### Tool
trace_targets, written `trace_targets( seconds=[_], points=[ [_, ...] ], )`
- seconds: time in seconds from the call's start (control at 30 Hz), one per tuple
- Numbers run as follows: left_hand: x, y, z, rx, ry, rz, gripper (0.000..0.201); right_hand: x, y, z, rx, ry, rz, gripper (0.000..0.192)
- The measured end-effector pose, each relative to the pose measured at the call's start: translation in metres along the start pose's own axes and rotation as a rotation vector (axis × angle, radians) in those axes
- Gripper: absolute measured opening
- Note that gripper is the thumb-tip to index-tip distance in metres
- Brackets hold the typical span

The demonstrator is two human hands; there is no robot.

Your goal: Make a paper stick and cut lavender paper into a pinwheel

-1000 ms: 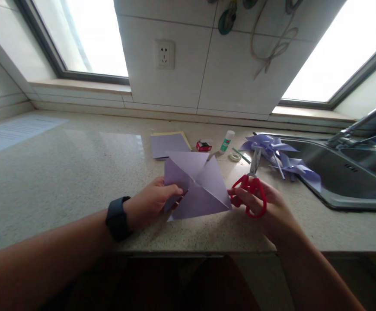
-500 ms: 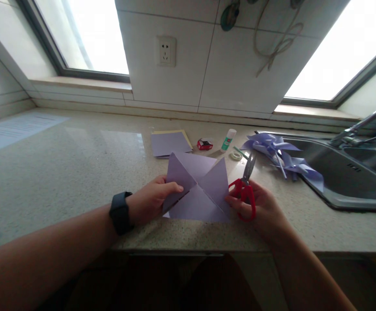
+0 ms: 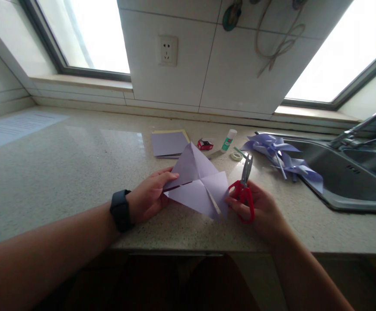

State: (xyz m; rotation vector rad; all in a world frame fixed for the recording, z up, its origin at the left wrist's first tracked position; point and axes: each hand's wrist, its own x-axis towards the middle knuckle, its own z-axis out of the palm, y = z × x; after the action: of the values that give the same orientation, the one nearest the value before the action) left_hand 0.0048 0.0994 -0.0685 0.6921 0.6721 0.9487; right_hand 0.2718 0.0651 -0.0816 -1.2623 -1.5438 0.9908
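Speckled stone countertop (image 3: 61, 172) under two bright windows, with a tiled wall and a socket (image 3: 167, 50) between them.

Item, centre near edge: a lilac paper square (image 3: 196, 185), creased on both diagonals and cut along the creases, held just off the counter. The left hand (image 3: 149, 196), with a dark watch (image 3: 120, 210) on its wrist, pinches the left corner between thumb and fingers, apparently to steady the sheet. The right hand (image 3: 261, 211) is closed round the red-handled scissors (image 3: 243, 190), blades together and pointing away, its fingertips touching the sheet's right edge.

Far side, left to right: a stack of lilac paper (image 3: 169, 143), a small red box (image 3: 204, 144), a glue stick (image 3: 228, 140) and a tape roll (image 3: 236, 156) — all within arm's reach.

Right: finished lilac pinwheels (image 3: 280, 156) lying across the rim of the steel sink (image 3: 346, 190).
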Motion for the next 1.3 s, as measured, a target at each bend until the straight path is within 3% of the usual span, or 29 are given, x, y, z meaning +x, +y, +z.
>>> trace_targets(
  seconds=[0.2,0.5,0.87,0.93,1.03,1.17,1.3],
  points=[
    [0.003,-0.001,-0.003,-0.056,0.028,-0.032,0.029,-0.001,-0.001,0.001,-0.018,-0.013,-0.001,0.020],
    [0.003,0.002,-0.002,-0.127,-0.065,-0.015,0.036,0.000,0.002,0.002,-0.050,0.000,0.000,0.020],
    [0.001,0.001,-0.001,-0.264,-0.117,-0.075,0.022,-0.003,-0.006,0.004,-0.012,0.018,0.007,0.022],
    [-0.003,-0.003,0.003,-0.236,-0.140,-0.037,0.020,-0.002,-0.007,0.004,0.015,0.031,0.005,0.022],
    [-0.010,-0.008,0.004,-0.145,-0.164,0.017,0.032,-0.001,-0.009,0.003,0.032,0.059,-0.033,0.024],
    [-0.014,-0.013,0.004,-0.046,-0.150,-0.009,0.037,-0.002,-0.009,0.001,0.071,0.047,-0.075,0.029],
    [-0.012,-0.018,0.003,0.169,-0.266,0.013,0.038,-0.005,-0.007,0.004,0.051,0.066,-0.081,0.024]
  ],
)
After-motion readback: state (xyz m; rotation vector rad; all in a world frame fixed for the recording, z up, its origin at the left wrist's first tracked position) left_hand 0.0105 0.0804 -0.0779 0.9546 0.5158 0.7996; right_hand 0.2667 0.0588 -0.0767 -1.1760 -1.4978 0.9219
